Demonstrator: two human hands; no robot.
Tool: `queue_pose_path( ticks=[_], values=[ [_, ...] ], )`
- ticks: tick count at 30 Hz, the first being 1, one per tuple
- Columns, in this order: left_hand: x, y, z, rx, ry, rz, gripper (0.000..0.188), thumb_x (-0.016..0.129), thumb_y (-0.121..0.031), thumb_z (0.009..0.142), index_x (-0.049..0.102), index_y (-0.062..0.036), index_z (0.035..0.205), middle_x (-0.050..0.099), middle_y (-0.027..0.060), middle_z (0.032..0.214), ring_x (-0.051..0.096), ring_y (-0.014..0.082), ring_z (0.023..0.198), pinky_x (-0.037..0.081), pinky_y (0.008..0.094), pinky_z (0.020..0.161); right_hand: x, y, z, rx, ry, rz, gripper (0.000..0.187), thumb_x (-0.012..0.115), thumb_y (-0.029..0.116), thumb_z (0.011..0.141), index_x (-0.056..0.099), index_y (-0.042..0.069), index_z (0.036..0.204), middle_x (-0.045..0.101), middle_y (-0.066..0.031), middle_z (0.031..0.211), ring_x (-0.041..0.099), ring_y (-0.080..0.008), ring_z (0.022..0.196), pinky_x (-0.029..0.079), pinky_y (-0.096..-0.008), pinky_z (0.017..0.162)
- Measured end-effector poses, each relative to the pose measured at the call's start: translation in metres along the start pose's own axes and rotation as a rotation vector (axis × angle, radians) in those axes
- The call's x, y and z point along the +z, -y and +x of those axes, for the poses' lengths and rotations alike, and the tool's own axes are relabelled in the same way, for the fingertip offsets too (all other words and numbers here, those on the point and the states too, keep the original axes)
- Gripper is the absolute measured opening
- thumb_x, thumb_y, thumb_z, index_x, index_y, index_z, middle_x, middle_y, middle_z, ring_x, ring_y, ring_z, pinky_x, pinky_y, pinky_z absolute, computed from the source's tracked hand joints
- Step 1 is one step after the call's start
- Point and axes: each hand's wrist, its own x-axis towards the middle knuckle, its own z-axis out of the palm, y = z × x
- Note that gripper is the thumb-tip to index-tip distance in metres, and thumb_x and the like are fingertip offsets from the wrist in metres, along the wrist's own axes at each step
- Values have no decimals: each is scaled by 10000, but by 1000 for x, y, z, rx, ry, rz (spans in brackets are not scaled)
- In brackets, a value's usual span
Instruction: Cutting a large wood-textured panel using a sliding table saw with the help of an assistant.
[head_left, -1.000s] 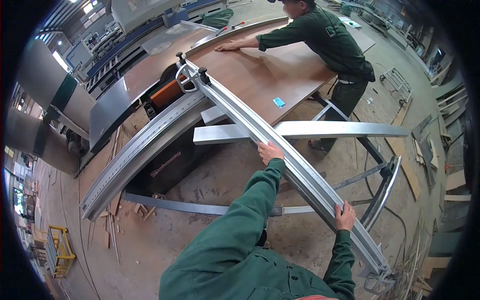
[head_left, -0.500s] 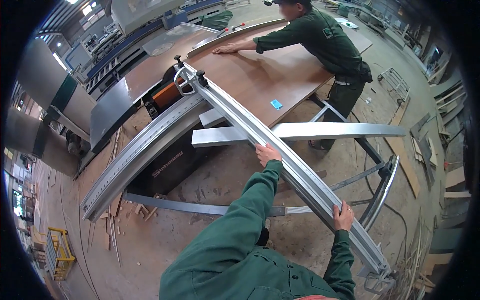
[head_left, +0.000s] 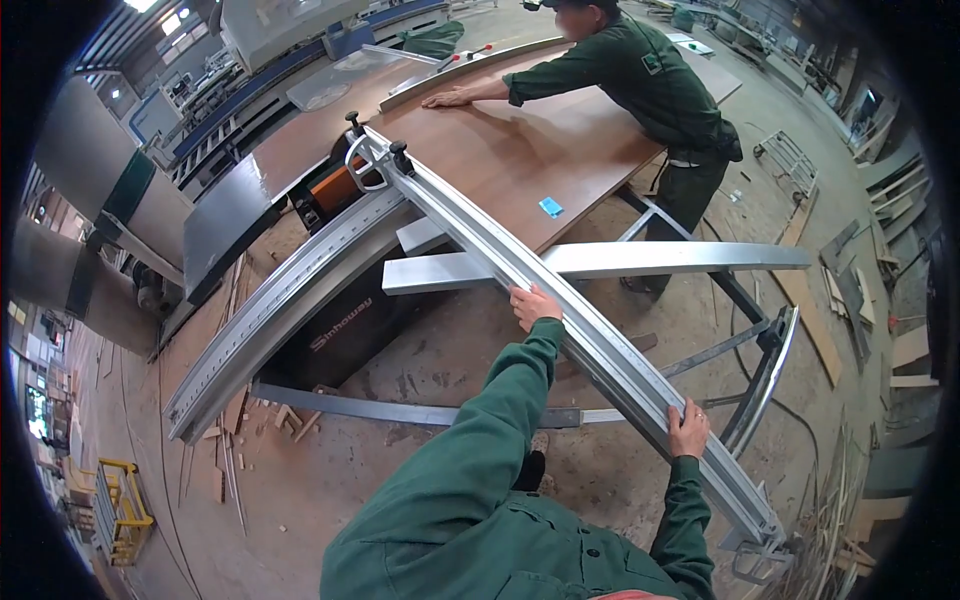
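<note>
A long silver aluminium fence (head_left: 610,350) runs slantwise from the far left down to the near right of a panel saw. My left hand (head_left: 536,307) is closed on its near edge around the middle. Farther down toward the near end, my right hand (head_left: 688,430) grips the same fence, fingers over its top. Beyond the fence lies a brown wood-grain panel (head_left: 510,150) with a small blue label (head_left: 551,207). A co-worker (head_left: 650,80) in dark green leans over that panel, one hand (head_left: 448,98) flat on it. My palms are hidden.
A scaled sliding rail (head_left: 290,310) curves toward the lower left. Under the fence passes a silver crossbar (head_left: 690,259). A low metal bar (head_left: 360,407) spans the floor, with wood offcuts (head_left: 293,420) beside it. A yellow cart (head_left: 123,510) stands at left; boards (head_left: 812,320) lie at right.
The view has shifted very slightly, and part of a shoe now shows below my left forearm. Both hands keep their hold on the fence; the co-worker's hand stays on the panel.
</note>
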Motion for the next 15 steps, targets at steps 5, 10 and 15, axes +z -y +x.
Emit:
queue_pose_path(
  ticks=[5,10,15],
  values=[
    [1,-4,-1,12,-36,6,517,379,-334,912,279,-1,1295,427,184,1209,489,340,1039,452,461,804,-7,-2,5,-23,-9,7,514,505,438,833,511,35,1153,545,-166,1079,478,-334,1023,339,-417,901],
    [-23,5,-2,16,-51,22,515,384,-330,911,282,2,1291,432,183,1193,493,344,1022,454,457,796,-11,9,-17,-30,-15,-11,511,502,438,835,512,36,1150,546,-166,1074,479,-336,1021,339,-420,898],
    [-74,33,3,37,-81,0,509,385,-329,910,287,-4,1289,440,179,1170,493,344,1016,459,453,787,-25,42,-66,-13,-8,-23,507,495,434,842,509,36,1155,543,-169,1083,476,-338,1026,335,-422,904]
  ],
)
